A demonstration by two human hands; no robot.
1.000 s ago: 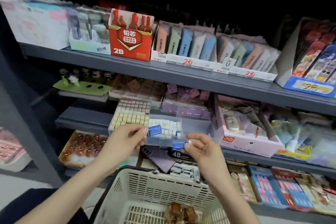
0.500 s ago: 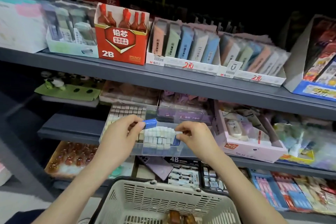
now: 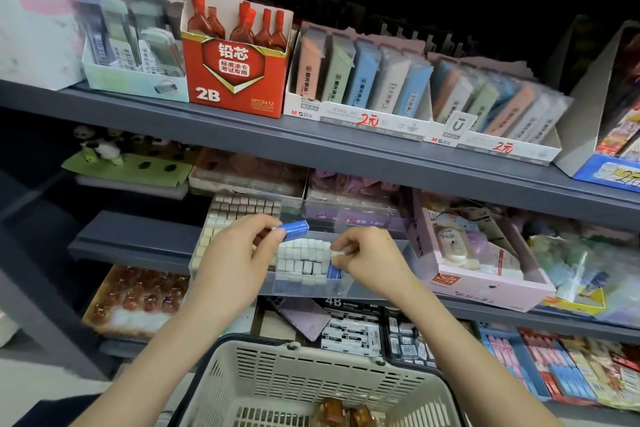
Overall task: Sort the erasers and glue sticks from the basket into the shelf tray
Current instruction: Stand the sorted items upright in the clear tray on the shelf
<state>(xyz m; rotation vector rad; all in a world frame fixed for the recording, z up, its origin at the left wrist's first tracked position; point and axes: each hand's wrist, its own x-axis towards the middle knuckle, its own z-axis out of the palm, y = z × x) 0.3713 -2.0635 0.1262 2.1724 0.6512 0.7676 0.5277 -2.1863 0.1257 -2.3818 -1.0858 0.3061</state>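
A clear shelf tray (image 3: 377,250) on the middle shelf holds rows of white erasers (image 3: 304,258). My left hand (image 3: 239,260) pinches a blue-sleeved eraser (image 3: 293,229) above the tray's left part. My right hand (image 3: 367,260) pinches another blue-sleeved eraser (image 3: 334,269), held upright at the right end of the white rows inside the tray. A beige plastic basket (image 3: 311,385) is below my arms, with brown items (image 3: 341,412) at its bottom.
The grey upper shelf (image 3: 311,146) overhangs the tray and carries a red 2B lead box (image 3: 235,80) and pastel packs. A pink box (image 3: 485,274) stands right of the tray. Boxes of 4B erasers (image 3: 353,326) lie on the shelf beneath.
Both hands rose from above the basket to the tray. My right hand brought its blue eraser down into the tray beside the white rows; my left keeps its eraser over the tray.
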